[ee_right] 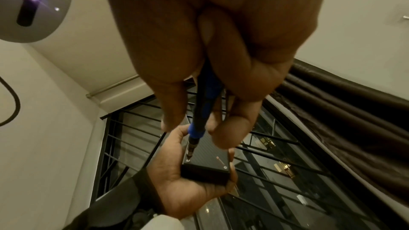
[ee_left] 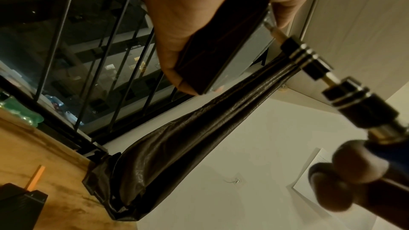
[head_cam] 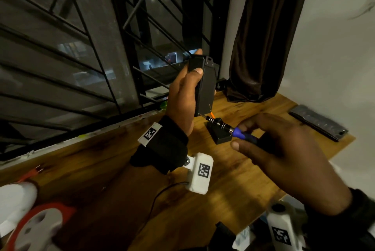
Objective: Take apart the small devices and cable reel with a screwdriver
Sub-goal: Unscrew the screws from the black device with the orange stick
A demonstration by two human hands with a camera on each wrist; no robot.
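Left hand (head_cam: 183, 96) grasps the black device (head_cam: 204, 86) upright above the counter (head_cam: 233, 169); right hand (head_cam: 284, 153) pinches the screwdriver (head_cam: 227, 128), tip in a corner screw. Angled driving could slip the bit and strip the head.

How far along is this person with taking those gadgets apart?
Nothing looks opened yet. In hand: the left hand holds a black device upright while the right hand sets the blue-handled screwdriver on a corner screw; a second screw shows beside it. Left: the small black box on the table and the orange-and-white cable reel lie untouched.
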